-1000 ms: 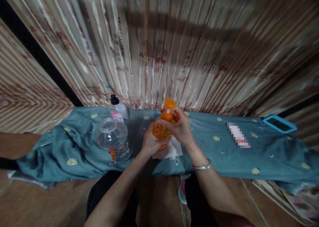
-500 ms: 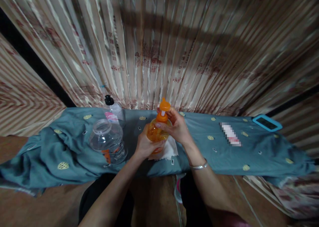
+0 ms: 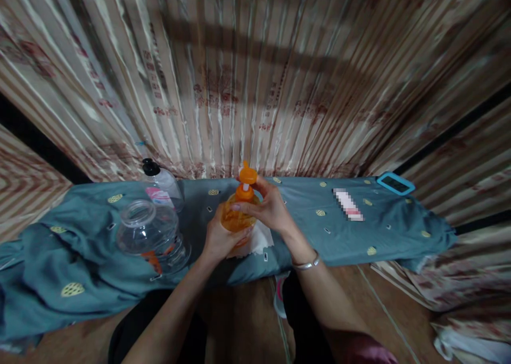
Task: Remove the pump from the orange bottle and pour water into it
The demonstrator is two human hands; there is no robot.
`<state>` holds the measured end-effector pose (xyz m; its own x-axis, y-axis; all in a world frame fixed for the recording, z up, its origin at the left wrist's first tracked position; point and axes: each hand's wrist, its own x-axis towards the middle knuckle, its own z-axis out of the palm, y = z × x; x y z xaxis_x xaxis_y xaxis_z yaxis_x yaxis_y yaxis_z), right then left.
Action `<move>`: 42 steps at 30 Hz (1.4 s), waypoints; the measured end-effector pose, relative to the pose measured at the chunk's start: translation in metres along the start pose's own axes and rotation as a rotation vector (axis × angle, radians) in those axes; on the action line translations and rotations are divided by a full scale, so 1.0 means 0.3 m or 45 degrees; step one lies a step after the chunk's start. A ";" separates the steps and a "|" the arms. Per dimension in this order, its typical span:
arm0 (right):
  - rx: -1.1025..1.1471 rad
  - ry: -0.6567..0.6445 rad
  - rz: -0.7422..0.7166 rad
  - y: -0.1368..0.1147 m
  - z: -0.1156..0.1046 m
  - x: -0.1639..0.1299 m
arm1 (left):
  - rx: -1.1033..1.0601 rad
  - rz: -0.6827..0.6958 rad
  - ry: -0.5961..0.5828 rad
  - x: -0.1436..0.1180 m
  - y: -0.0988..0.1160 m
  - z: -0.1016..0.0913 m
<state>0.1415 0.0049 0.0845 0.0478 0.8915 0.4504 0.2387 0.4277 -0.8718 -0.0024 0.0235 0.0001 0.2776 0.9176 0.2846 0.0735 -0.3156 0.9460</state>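
An orange pump bottle [image 3: 235,220] with amber liquid stands upright between my hands, its orange pump head [image 3: 248,174] raised at the top. My left hand [image 3: 221,233] is wrapped round the lower left side of the bottle. From the right, my right hand [image 3: 269,204] grips the upper part, its thumb across the front just under the collar and the other fingers mostly hidden behind. A white tissue [image 3: 260,240] lies on the cloth beneath and to the right of the bottle.
To the left stand a clear wide-mouthed plastic jar [image 3: 149,233] and a black-capped bottle [image 3: 162,185]. A blurred-out pale strip [image 3: 348,204] and a blue-framed device [image 3: 396,183] lie right on the green cloth [image 3: 303,236]. A pleated curtain [image 3: 239,87] hangs behind.
The view has shifted, so things appear further left. Both hands keep their hold on the pump bottle, with no clear change in grip.
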 end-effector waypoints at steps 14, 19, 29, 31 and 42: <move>-0.279 -0.050 -0.042 -0.062 -0.011 -0.026 | -0.017 0.017 0.005 -0.003 0.002 0.008; -0.369 0.063 0.013 -0.073 -0.012 -0.022 | -0.004 0.014 0.025 -0.007 0.003 0.013; -0.382 0.062 0.029 -0.067 -0.006 -0.029 | -0.014 -0.019 0.027 -0.014 0.014 0.010; -0.361 0.036 0.026 -0.066 -0.007 -0.027 | -0.038 -0.008 0.014 -0.015 0.006 0.012; -0.343 -0.025 0.040 -0.064 -0.016 -0.020 | -0.031 -0.010 0.005 -0.013 0.002 0.009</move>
<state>0.1412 -0.0094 0.0993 0.0412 0.9074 0.4181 0.4873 0.3471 -0.8013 -0.0008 0.0191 -0.0010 0.2737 0.9209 0.2777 0.0521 -0.3025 0.9517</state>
